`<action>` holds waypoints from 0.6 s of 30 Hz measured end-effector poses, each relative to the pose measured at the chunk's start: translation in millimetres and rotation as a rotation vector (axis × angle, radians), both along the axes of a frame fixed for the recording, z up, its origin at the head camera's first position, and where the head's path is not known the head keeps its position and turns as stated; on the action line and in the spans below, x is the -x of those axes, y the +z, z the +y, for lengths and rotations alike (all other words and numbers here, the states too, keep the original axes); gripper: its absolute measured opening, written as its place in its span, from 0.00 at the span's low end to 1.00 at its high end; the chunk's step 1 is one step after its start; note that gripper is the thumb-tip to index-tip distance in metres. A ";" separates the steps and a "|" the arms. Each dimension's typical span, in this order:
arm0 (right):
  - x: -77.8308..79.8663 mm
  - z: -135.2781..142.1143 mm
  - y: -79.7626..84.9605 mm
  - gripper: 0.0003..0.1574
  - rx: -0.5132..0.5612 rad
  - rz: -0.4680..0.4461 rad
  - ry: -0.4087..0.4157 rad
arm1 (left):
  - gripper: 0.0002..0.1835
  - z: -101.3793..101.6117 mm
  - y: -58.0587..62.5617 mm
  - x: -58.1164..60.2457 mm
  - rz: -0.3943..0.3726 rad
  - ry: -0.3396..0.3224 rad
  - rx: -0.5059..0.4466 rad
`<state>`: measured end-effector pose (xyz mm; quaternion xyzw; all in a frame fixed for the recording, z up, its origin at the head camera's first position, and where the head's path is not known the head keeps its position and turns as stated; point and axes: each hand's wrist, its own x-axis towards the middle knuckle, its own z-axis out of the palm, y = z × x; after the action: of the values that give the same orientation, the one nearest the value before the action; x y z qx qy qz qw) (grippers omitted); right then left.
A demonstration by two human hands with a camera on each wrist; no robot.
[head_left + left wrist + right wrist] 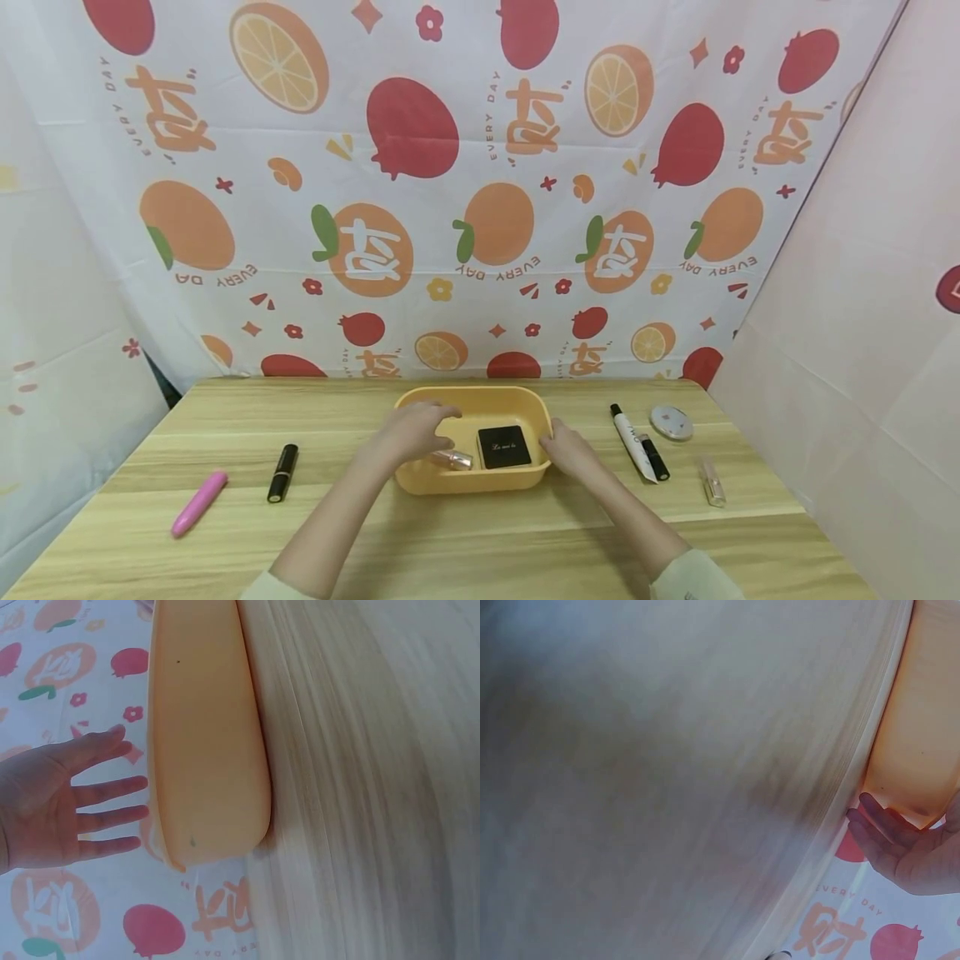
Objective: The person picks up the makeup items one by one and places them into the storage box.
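Two items lie inside the yellow basket (pixel 472 483), which sits near the middle of the desk (pixel 495 550) toward its far edge: a black square box (pixel 504 447) and a slim shiny tube (pixel 452 459). Six more are loose on the desk. To the left are a pink stick (pixel 198 504) and a black tube (pixel 282 473); to the right are a white tube (pixel 634 444) with a black cap, a short black tube (pixel 655 457) beside it, a round compact (pixel 671 423) and a clear-topped tube (pixel 712 483).

Both hands are at the basket. The left hand (pixel 416 429) reaches over its left side, fingers spread and apparently holding nothing, with the shiny tube just below. The right hand (pixel 566 448) appears to grip the rim at the right end, fingers bent along the outer wall.

If the loose pieces belong in the basket, the work looks only partly done, with those six left to gather; which way things are being moved cannot be told.
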<state>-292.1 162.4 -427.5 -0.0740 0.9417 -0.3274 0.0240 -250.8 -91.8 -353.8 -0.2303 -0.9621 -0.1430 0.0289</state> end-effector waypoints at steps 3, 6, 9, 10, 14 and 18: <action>-0.6 0.4 -0.1 0.25 0.003 -0.003 0.002 | 0.21 -3.8 0.4 -0.9 0.002 0.002 -0.010; -2.2 1.4 -0.2 0.26 0.005 0.000 0.010 | 0.22 -7.2 0.8 -3.2 0.001 0.006 -0.024; -3.1 2.8 -0.8 0.25 0.009 0.003 0.015 | 0.22 -10.4 1.4 -5.5 -0.003 0.013 -0.038; -3.5 3.2 -0.9 0.25 0.009 0.002 0.015 | 0.22 -11.4 1.4 -6.2 -0.003 0.016 -0.038; -4.6 4.6 -0.9 0.24 0.005 0.002 0.015 | 0.21 -14.2 1.9 -10.1 0.002 0.029 -0.036; -6.4 5.0 -0.2 0.24 0.003 -0.002 0.015 | 0.21 -15.8 2.8 -13.2 0.001 0.035 -0.047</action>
<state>-285.7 167.4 -427.6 -0.0806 0.9407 -0.3285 0.0272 -237.6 -107.7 -351.0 -0.2130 -0.9624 -0.1647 0.0371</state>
